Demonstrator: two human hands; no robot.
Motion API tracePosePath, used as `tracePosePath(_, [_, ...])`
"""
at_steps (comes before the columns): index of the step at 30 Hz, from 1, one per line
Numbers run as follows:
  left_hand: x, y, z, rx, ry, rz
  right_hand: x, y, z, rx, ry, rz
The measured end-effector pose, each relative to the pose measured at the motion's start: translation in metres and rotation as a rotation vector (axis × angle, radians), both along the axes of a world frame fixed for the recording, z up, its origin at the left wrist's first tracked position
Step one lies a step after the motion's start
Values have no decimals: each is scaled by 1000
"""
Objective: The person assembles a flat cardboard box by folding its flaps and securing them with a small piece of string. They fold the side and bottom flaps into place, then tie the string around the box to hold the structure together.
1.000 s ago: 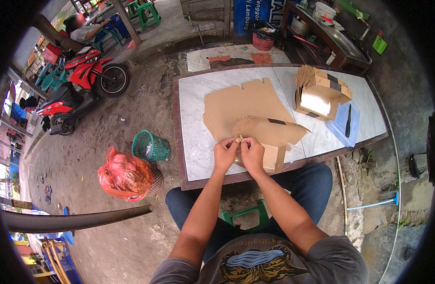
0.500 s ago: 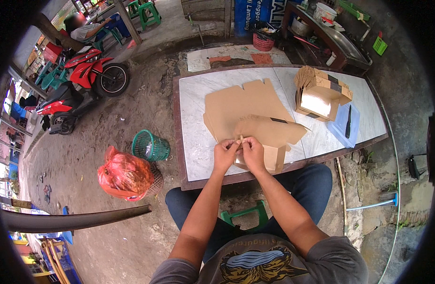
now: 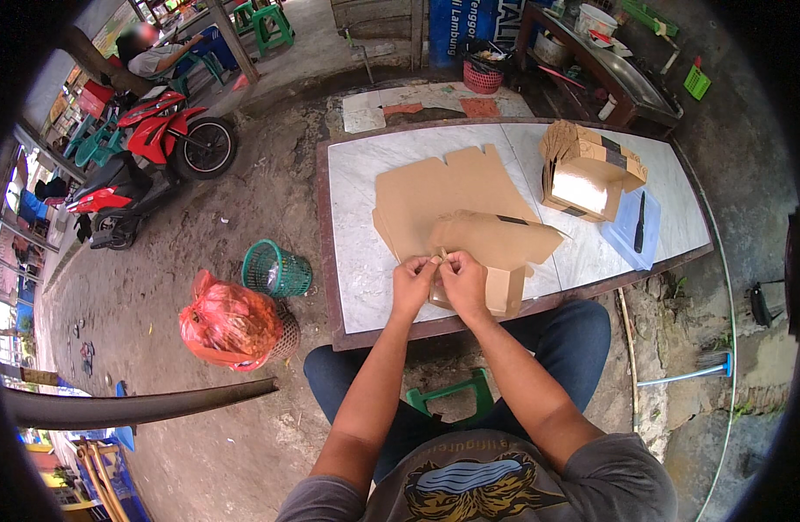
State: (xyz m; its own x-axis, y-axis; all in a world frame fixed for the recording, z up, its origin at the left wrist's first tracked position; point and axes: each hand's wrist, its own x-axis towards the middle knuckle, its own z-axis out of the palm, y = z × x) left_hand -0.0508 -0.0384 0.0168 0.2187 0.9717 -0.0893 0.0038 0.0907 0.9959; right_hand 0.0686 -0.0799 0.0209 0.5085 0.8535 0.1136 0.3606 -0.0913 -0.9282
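Left hand point(image 3: 410, 287), right hand point(image 3: 464, 283): barely shift since the earlier frame; pinch a cardboard tab point(image 3: 441, 252) in fingertips.
Half-folded box point(image 3: 499, 263): sits at the table's point(image 3: 356, 287) near edge, toward its near-left corner.
Tab: could crease or tear under too hard a pinch.

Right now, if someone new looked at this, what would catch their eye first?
Probably the bright red motorbike parked at the upper left, then the bulging red plastic bag beside the green basket, left of the table. At the table's near edge, the left hand and right hand meet fingertip to fingertip at a part-folded cardboard box.
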Motion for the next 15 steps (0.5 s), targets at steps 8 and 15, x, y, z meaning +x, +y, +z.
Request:
tracePosePath(8, [1, -1, 2, -63, -35, -33, 5, 0, 7, -98, 90, 21])
tracePosePath(15, [-7, 2, 1, -174, -155, -80, 22, -6, 28, -318, 624, 165])
